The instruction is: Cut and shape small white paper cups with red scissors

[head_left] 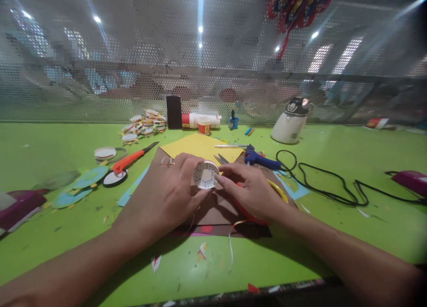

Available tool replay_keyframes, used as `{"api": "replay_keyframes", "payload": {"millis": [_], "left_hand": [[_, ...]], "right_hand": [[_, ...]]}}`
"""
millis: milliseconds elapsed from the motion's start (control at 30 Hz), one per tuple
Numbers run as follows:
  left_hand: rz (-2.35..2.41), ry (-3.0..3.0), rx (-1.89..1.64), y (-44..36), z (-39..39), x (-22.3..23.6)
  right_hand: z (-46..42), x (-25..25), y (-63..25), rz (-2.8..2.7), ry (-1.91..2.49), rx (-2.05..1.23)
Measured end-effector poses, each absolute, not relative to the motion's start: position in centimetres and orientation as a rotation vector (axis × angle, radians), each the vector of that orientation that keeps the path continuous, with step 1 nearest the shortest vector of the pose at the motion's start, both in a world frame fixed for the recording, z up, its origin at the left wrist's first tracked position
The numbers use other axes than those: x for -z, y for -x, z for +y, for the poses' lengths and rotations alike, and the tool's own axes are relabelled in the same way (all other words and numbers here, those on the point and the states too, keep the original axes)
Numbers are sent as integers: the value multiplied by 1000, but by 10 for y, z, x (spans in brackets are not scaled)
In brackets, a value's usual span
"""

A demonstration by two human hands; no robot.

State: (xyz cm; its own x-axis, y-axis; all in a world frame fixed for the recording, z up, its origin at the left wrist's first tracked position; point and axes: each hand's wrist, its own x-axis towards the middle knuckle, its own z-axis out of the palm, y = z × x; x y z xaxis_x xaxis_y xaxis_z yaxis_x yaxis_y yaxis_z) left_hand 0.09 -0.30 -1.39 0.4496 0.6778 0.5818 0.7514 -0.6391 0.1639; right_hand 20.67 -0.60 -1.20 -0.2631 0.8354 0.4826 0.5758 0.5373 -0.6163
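A small cut-down paper cup [206, 175], white with black lines drawn inside, faces me at the middle of the view. My left hand [170, 193] grips it by its left side, thumb below and fingers above. At its right edge, the thumb and fingers of my right hand [250, 187] pinch the rim. Scissors with red and yellow handles [277, 190] lie partly hidden under my right hand, their blades [220, 159] pointing away. Beneath both hands are brown paper [213, 211] and a yellow sheet [196, 145].
Right of the paper lies a blue glue gun [262, 158] with a looping black cord [333, 182]. A white kettle [291, 122] stands behind it. On the left are an orange-handled knife [128, 161] and blue paper discs [82, 185]. Several cup pieces [147, 125] sit beside a phone [174, 112].
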Motion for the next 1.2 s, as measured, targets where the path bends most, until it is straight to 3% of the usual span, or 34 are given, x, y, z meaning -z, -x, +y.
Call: {"api": "replay_keyframes", "payload": {"millis": [533,1200], "left_hand": [[-1183,2525,1012,2,1,23],[-1201,2564,1087,0,-1,22]], "right_hand": [[-8,11,-203,-1873,1059,-314],[-7,9,-206,-1826,1063,-713]]}}
